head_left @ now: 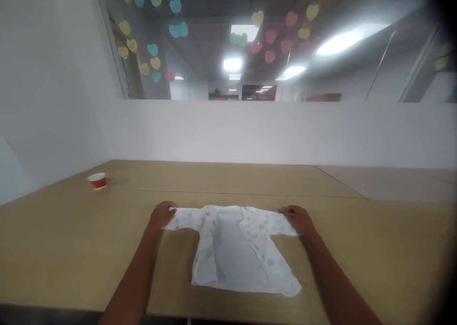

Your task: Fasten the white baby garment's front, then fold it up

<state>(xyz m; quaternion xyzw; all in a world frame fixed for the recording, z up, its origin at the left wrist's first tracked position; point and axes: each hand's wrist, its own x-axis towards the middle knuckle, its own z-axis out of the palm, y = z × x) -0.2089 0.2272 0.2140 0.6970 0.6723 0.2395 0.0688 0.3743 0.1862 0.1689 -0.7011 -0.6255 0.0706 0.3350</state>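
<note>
A small white baby shirt with a faint print lies spread flat on the wooden table, its front open and both sleeves stretched sideways. My left hand pinches the end of the left sleeve. My right hand grips the end of the right sleeve. Both hands rest on the table top with fingers closed on the cloth.
A small red and white paper cup stands at the far left of the table. A low white partition wall runs behind the table. A second table top adjoins at the right.
</note>
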